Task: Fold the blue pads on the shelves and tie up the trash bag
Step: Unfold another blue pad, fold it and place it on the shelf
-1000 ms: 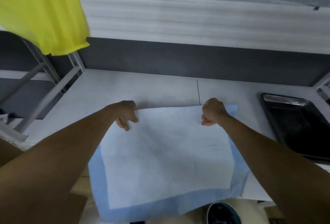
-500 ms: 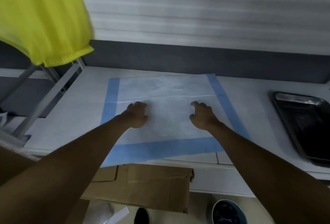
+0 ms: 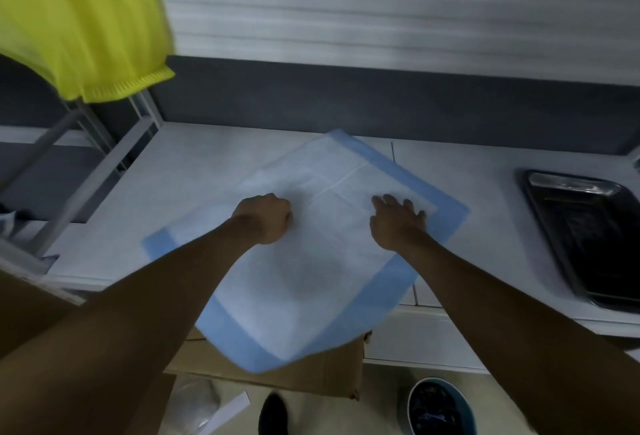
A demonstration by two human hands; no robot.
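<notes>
Pad [image 3: 311,282]: we see it spread askew on the shelf [image 3: 194,171], near corner overhanging at 6 o'clock.
Left hand [image 3: 265,218]: fingers curled on the pad — grip unclear.
Right hand [image 3: 396,221]: fingers flat, pressing.
Tray [image 3: 588,237]: 3 o'clock.

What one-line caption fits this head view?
Both hands, left hand and right hand, rest on a blue-bordered pad lying askew on the white shelf.
</notes>
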